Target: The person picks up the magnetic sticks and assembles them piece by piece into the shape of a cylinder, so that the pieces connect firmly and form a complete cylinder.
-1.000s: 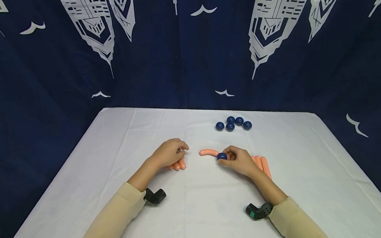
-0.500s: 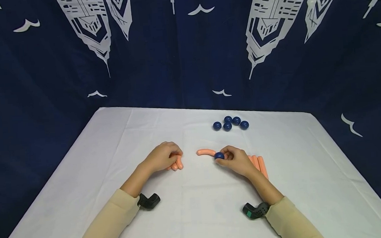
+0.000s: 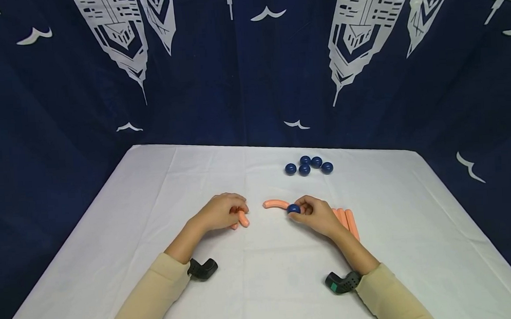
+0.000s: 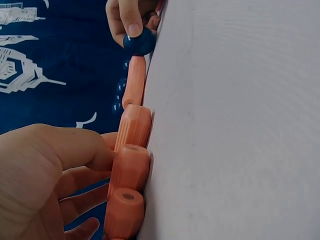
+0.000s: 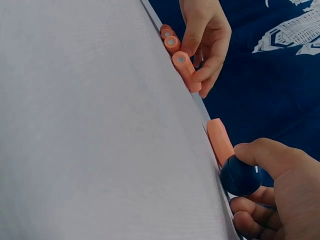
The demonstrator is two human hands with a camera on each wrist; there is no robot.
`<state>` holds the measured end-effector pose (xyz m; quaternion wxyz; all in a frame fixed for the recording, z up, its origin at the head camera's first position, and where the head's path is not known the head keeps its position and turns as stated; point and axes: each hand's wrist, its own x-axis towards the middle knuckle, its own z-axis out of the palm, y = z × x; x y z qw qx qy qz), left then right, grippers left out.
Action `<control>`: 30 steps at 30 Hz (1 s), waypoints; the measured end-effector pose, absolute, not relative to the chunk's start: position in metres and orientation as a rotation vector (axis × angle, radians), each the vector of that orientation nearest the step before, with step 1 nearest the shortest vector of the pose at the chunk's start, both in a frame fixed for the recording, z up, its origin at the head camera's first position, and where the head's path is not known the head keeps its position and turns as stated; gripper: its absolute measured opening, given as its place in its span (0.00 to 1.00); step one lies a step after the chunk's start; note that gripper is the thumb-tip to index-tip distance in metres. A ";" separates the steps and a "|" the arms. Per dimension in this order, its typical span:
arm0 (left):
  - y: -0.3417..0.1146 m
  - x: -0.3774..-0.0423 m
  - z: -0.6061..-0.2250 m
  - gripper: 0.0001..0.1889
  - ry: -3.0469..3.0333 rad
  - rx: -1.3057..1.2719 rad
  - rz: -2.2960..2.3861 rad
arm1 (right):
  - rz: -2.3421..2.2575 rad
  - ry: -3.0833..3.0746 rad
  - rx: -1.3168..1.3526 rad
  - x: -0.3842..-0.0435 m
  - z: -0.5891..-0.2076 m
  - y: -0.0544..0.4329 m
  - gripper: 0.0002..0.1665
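Left hand (image 3: 217, 212), centre-left of the head view: thumb and fingers pinch an orange rod (image 3: 243, 220), its near end poking out below the grip. Right hand (image 3: 318, 216), right of centre: thumb and fingertips pinch a glossy blue ball (image 3: 293, 209), which touches the end of a curved orange rod (image 3: 275, 204) lying on the white-covered bench (image 3: 263, 286).

Step in hand, my judgement: parting one rod from its bunch while the ball is steadied. Neighbouring rods (image 4: 126, 212) lie close along the lower middle of the left wrist view, so a narrow pinch high on the chosen rod should disturb them least. Grey discs show on rod ends in the right wrist view; perhaps magnets, so I would peel sideways slowly and leave the end faces uncovered. The ball wants light, even pressure: smooth and round, it could roll and lose the curved rod.

Farther out: straight orange rods (image 3: 352, 223) behind the right wrist; five loose blue balls (image 3: 304, 170), upper right of centre, well apart from both hands.
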<state>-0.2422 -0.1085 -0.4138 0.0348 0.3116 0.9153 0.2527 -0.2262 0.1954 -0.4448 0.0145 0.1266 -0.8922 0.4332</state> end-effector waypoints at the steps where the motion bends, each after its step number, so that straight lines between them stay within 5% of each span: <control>1: -0.107 -0.242 -0.413 0.12 2.814 0.962 0.758 | 1.350 -2.775 0.392 -0.226 -0.445 0.195 0.17; 9: -0.097 -0.243 -0.412 0.16 2.801 0.998 0.705 | 1.316 -2.781 0.384 -0.224 -0.446 0.195 0.17; 30: -0.083 -0.243 -0.414 0.07 2.925 1.155 0.553 | 1.319 -2.762 0.383 -0.225 -0.445 0.194 0.16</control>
